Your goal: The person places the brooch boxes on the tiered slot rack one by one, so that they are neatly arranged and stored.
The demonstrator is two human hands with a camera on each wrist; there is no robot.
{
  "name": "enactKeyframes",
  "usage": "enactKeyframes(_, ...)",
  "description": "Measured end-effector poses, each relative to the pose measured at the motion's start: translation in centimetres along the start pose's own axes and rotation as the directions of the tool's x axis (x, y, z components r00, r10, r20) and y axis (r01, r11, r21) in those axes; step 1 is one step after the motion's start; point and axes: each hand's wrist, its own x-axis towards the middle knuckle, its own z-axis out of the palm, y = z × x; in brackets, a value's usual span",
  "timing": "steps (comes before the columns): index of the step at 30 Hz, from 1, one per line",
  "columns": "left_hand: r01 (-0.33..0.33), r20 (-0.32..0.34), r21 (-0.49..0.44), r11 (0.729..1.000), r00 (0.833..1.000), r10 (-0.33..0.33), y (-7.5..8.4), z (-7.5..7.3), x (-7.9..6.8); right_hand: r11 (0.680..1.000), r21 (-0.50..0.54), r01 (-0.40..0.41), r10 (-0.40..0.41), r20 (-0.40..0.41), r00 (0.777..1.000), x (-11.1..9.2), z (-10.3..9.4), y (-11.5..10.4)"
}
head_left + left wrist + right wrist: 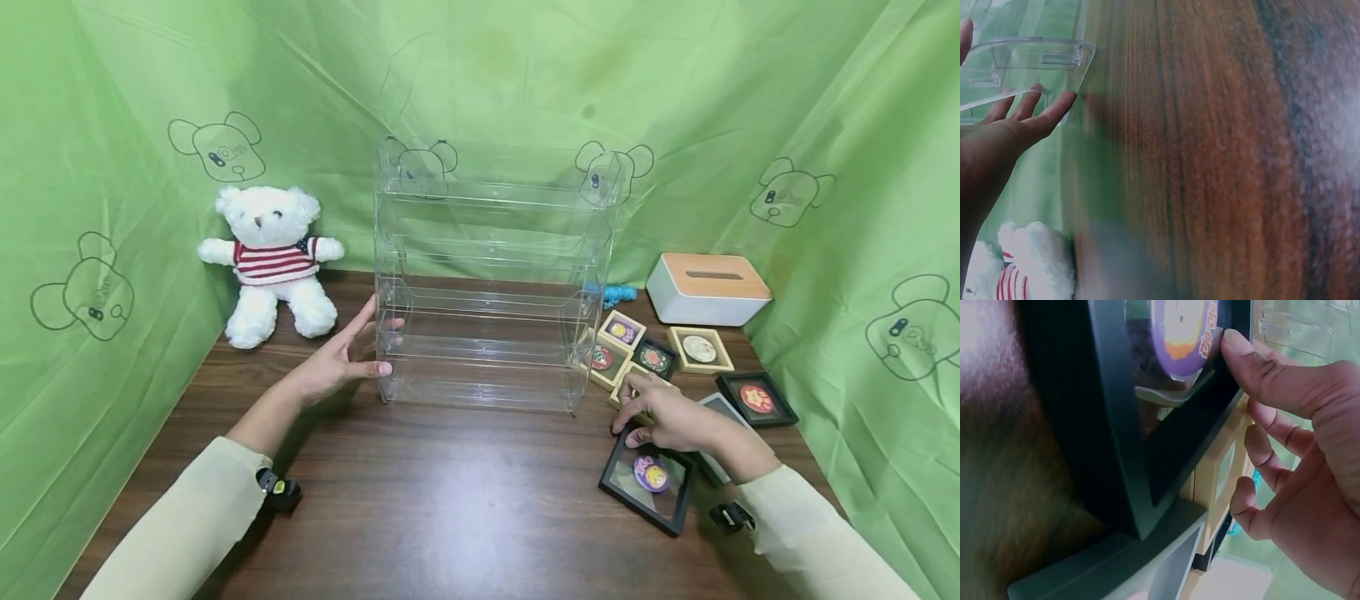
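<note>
A clear acrylic display rack (491, 300) with several tiers stands upright on the table. My left hand (333, 362) is at its left side, fingers extended along the side panel and thumb near the front edge. In the left wrist view, the left hand (1007, 134) shows beside the rack's clear corner (1075, 69). My right hand (663, 417) pinches the far corner of a black display frame (626, 493) holding a round purple badge (651, 474). In the right wrist view, the thumb lies on the inner edge of that black frame (1116, 425).
Several wooden frames (701, 350) and black frames (757, 398) lie behind the right hand, with a grey frame (727, 408) under its wrist. A tissue box (708, 290) and a blue item (619, 295) stand farther back. A white teddy bear (275, 262) sits left of the rack.
</note>
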Motion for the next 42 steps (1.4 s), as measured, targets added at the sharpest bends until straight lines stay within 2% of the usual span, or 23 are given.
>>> enactKeyframes(2, 0.001, -0.002, 0.000, 1.000, 1.000, -0.001, -0.1, 0.0, 0.0, 1.000, -0.004, 0.005, -0.005, -0.015, 1.000, 0.0, 0.2, 0.0)
enactKeyframes(5, 0.010, -0.004, 0.002, 1.000, 1.000, -0.010, 0.0, 0.1, -0.1, 0.998, 0.000, 0.060, -0.060, -0.056, 0.997, 0.0, 0.2, 0.1)
enactKeyframes(9, 0.019, -0.010, 0.000, 1.000, 1.000, -0.019, 0.1, 0.3, -0.2, 0.991, 0.098, 0.092, -0.087, -0.058, 0.995, -0.3, -0.8, 0.0)
enactKeyframes(13, 0.016, -0.017, -0.013, 1.000, 1.000, -0.016, 0.2, 0.2, -0.2, 0.980, 0.198, 0.032, -0.031, -0.010, 0.999, -0.6, -2.4, 0.2)
enactKeyframes(17, 0.006, -0.015, -0.012, 1.000, 1.000, -0.006, 0.3, 0.1, -0.2, 0.976, 0.215, -0.027, 0.031, -0.016, 0.999, -1.0, -3.3, 0.4)
enactKeyframes(22, 0.007, -0.008, -0.036, 0.999, 1.000, -0.008, 0.2, 0.0, -0.1, 0.964, 0.259, -0.055, 0.078, -0.082, 0.994, -1.5, -4.2, 0.3)
enactKeyframes(27, 0.013, 0.001, -0.060, 0.998, 1.000, -0.013, 0.1, 0.1, -0.2, 0.967, 0.252, -0.029, 0.078, -0.187, 0.979, -1.8, -5.6, 0.4)
enactKeyframes(31, 0.024, 0.003, -0.073, 0.997, 1.000, -0.024, 0.0, 0.2, -0.2, 0.972, 0.235, -0.026, 0.097, -0.293, 0.951, -2.0, -7.1, 0.3)
enactKeyframes(37, 0.019, 0.001, -0.065, 0.998, 1.000, -0.019, 0.0, 0.3, -0.2, 0.955, 0.289, -0.074, 0.202, -0.445, 0.873, -1.9, -9.5, -0.8)
enactKeyframes(42, 0.017, -0.007, -0.056, 0.998, 1.000, -0.017, -0.1, 0.4, -0.2, 0.960, 0.279, 0.003, 0.162, -0.567, 0.807, -1.1, -11.4, -1.7)
